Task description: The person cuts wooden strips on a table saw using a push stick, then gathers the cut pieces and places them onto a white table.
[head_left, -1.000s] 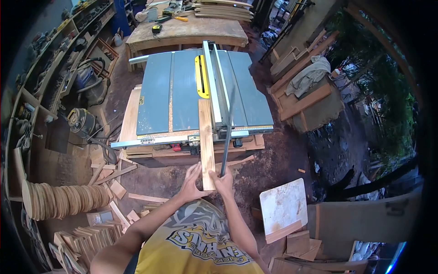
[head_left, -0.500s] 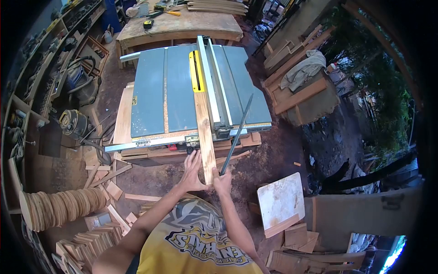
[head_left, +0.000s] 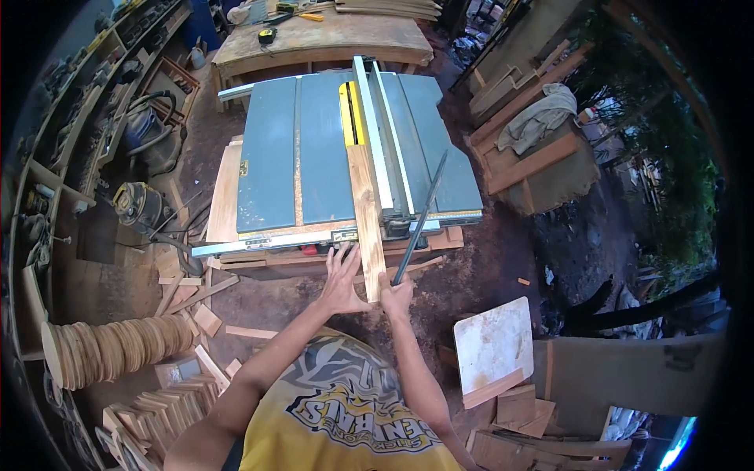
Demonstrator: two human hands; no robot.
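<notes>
A narrow wooden board (head_left: 366,204) lies lengthwise on the grey table saw (head_left: 267,157), left of the metal rip fence (head_left: 372,133). Its far end reaches the yellow insert plate (head_left: 352,114), and its near end overhangs the front rail. My left hand (head_left: 342,284) is beside the board's left edge, fingers spread toward the rail and thumb by the near end. At the board's near right corner, my right hand (head_left: 397,295) is closed around a long dark stick (head_left: 422,216), which slants forward to the right. Its thumb rests at the board.
Behind the saw stands a wooden workbench (head_left: 322,43) bearing a tape measure (head_left: 267,36). Stacked wooden discs (head_left: 118,349) and offcuts lie at left, near a shop vacuum (head_left: 140,206). A whitish board (head_left: 495,345) leans at right. Wood scraps litter the floor.
The board has slid slightly forward, its far end now over the near part of the yellow insert. Both hands and the dark stick have moved forward with it. The view has shifted a little.
</notes>
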